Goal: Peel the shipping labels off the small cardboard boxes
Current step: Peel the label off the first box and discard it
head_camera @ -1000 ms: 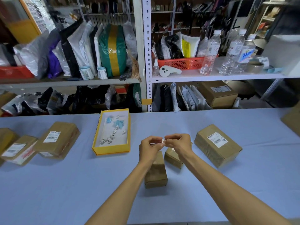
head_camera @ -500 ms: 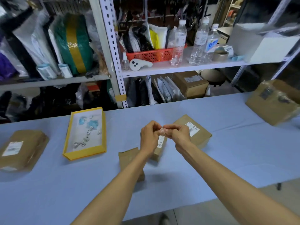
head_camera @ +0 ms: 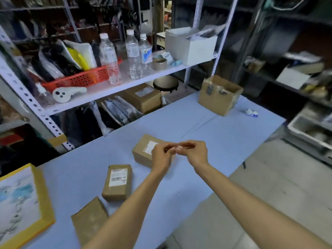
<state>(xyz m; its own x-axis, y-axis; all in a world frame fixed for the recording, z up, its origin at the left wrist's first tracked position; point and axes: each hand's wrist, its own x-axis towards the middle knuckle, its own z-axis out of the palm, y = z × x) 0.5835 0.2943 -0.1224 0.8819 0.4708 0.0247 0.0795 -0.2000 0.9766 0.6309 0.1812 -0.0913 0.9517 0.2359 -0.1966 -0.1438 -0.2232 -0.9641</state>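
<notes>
Cardboard, light and stiff: a bare box (head_camera: 89, 220) lies nearer me than the labelled box (head_camera: 117, 192). Beyond the labelled box my left hand (head_camera: 161, 156) and right hand (head_camera: 196, 152) pinch a flimsy, tacky label scrap (head_camera: 175, 150) between curled fingertips. Labels likely tear; I'd lift from a corner.

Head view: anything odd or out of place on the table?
Minor only: a crumpled white-and-blue scrap lies loose on the table near the open carton. The small boxes lie at mixed angles; nothing looks spilled or damaged.
</notes>
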